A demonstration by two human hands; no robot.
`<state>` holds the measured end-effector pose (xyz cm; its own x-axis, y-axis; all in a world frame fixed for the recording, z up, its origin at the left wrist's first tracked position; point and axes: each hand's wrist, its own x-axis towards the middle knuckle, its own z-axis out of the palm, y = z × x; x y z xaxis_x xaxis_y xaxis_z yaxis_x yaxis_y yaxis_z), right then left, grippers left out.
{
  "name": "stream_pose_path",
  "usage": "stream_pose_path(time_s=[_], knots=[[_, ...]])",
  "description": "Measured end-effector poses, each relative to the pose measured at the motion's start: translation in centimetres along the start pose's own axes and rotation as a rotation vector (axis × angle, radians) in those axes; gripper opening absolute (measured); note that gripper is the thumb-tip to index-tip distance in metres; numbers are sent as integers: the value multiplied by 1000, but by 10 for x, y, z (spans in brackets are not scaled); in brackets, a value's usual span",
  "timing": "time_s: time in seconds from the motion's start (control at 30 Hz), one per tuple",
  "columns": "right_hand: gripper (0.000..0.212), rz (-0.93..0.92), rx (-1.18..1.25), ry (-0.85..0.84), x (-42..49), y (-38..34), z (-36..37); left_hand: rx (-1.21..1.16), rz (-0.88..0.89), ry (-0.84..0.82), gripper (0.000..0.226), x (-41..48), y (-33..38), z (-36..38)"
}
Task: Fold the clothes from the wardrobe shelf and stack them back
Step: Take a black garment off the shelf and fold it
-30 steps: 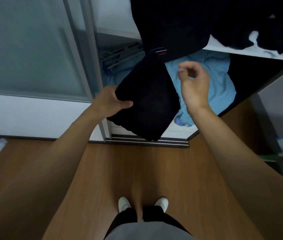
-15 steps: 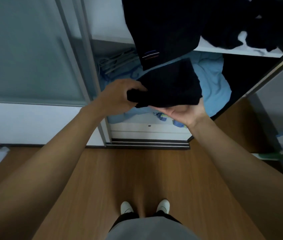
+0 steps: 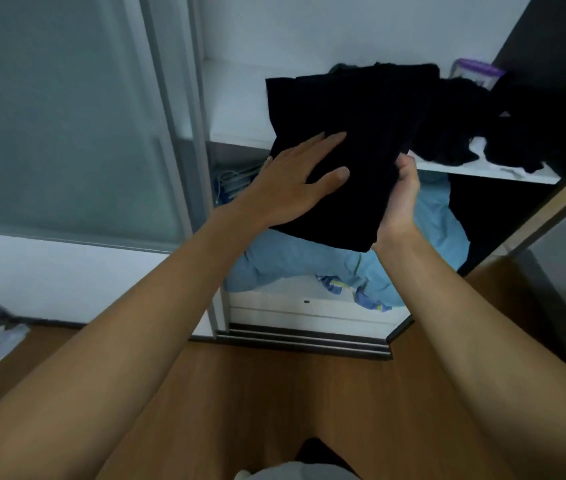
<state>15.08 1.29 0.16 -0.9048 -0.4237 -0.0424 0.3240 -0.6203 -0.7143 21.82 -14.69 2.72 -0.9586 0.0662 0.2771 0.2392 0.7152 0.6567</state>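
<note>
Folded black garment point(image 3: 361, 133) sits between 2 hands in front of the open wardrobe, its near end hanging above the lower compartment and its far end reaching over the front lip of the white shelf point(image 3: 240, 109). Whether that far end touches the board cannot be told. It is a flat, roughly rectangular bundle, tilted a little, with 1 far corner over the bare left part of the shelf. The left hand point(image 3: 295, 183) lies on top of it, palm down, fingers straight and slightly spread, pressing the cloth rather than gripping it. The right hand point(image 3: 400, 199) holds the bundle's right edge from below: the palm faces the cloth, the thumb stands up against the edge, and the other fingers are hidden under the fabric. On the right half of the same shelf lies a loose heap of dark clothes point(image 3: 524, 133), beside and partly behind the held bundle. Behind that heap stands a small container with a purple lid point(image 3: 475, 72). Below the shelf, light blue fabric point(image 3: 309, 261) is bunched in the lower compartment. A frosted sliding door point(image 3: 66, 116) covers the wardrobe's left side. Crumpled white paper point(image 3: 4, 341) lies on the wooden floor point(image 3: 274, 393) at the left.
</note>
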Motion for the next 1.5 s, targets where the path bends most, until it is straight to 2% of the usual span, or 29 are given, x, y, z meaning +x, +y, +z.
stream_pose_path(time_s=[0.27,0.5,0.7,0.83,0.93,1.03,1.1,1.17,1.33,1.43,1.5], knots=[[39,-2,22,24,77,-3,48,194,-58,196,53,57,-21,-28],[45,74,45,-104,185,-17,62,239,-128,230,52,158,-60,-52],[48,209,133,-197,293,-21,80,262,-298,292,52,240,-96,-76],[46,309,54,-181,349,0,107,289,-440,337,52,264,-125,-100],[36,344,-137,-250,383,20,121,361,-583,300,52,267,-154,-120],[34,347,-604,-190,414,35,118,443,-753,89,52,262,-189,-128],[35,435,-769,-177,431,38,106,480,-847,-47,53,261,-211,-121],[31,508,-871,-214,437,38,98,517,-896,-113,57,260,-227,-109],[27,429,-1030,-274,450,54,95,571,-870,-86,58,252,-254,-101],[33,376,-1080,-254,457,64,97,559,-862,-75,58,253,-261,-102],[26,324,-1149,-265,461,66,98,541,-859,-63,58,254,-264,-102]])
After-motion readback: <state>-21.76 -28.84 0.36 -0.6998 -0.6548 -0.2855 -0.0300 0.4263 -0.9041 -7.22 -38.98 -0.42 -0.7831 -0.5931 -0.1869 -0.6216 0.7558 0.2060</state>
